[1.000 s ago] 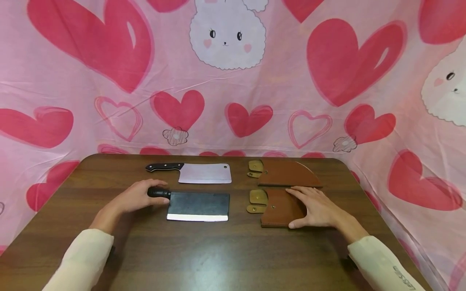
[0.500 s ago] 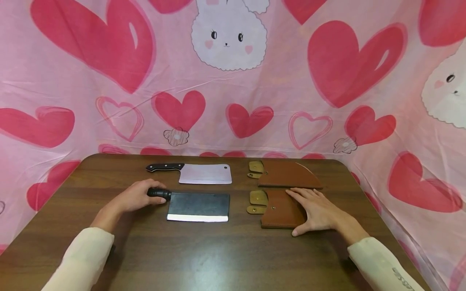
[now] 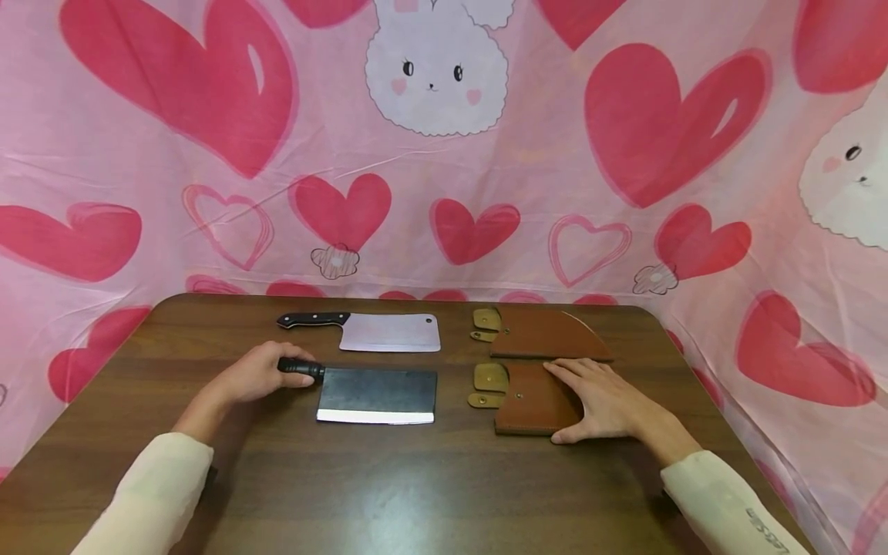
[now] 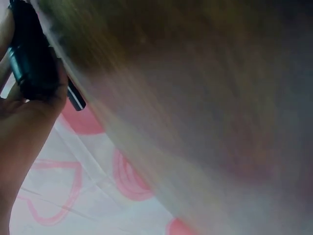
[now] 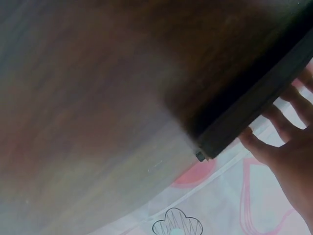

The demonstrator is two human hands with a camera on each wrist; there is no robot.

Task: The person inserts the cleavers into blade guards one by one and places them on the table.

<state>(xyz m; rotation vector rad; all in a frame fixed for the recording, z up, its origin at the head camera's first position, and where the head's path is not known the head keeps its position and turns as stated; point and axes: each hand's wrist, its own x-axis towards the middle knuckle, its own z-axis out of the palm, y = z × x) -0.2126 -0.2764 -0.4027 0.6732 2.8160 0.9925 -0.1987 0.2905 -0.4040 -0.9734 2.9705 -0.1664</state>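
A dark-bladed cleaver (image 3: pixel 378 395) lies flat on the table, edge toward me. My left hand (image 3: pixel 257 375) holds its black handle, thumb on the near side and fingers on the far side. The left wrist view shows the handle (image 4: pixel 33 58) between thumb and fingers. To the right lies a brown leather knife sheath (image 3: pixel 533 401) with two tan snap straps facing left. My right hand (image 3: pixel 613 401) spans its right end, fingertips at the far edge and thumb at the near edge. In the right wrist view, spread fingers lie along the dark side of the sheath (image 5: pixel 254 100).
Behind, a second cleaver (image 3: pixel 390 332) with a riveted black handle lies on the wooden table (image 3: pixel 388 486). A second brown sheath (image 3: pixel 544 337) with a curved end lies right of it. Pink heart-print cloth (image 3: pixel 402 162) hangs round the table's back and sides.
My right thumb slid slightly off the sheath's near edge, then came back closer to it. The left thumb shifted a little along the handle. Both cleavers and sheaths stay in place.
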